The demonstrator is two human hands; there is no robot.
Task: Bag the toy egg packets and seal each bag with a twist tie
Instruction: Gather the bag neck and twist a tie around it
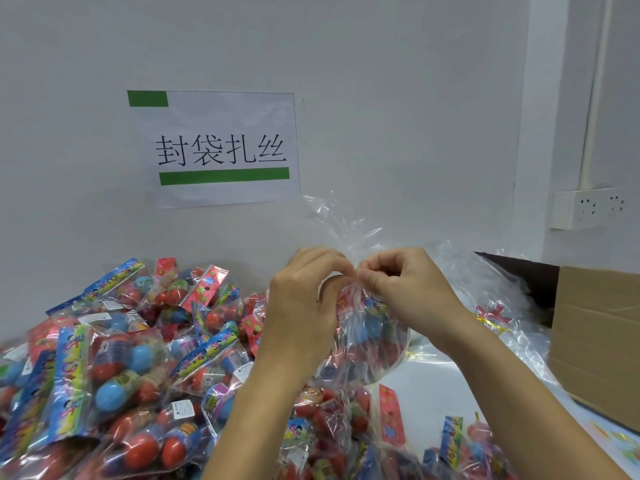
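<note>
A clear plastic bag (367, 341) filled with toy egg packets hangs in front of me above the table. Its gathered neck is pinched from both sides: my left hand (304, 299) grips it on the left and my right hand (405, 289) pinches it on the right, fingertips almost touching. The bag's loose top (336, 223) fans upward above the fingers. A twist tie at the neck is too small to make out. A large heap of toy egg packets (121, 358) with red and blue eggs covers the table at left and below.
An open cardboard box (595, 341) stands at the right, with clear bags (491, 289) and gold twist ties (495, 323) beside it. A paper sign (218, 150) hangs on the white wall. A wall socket (588, 207) sits at far right.
</note>
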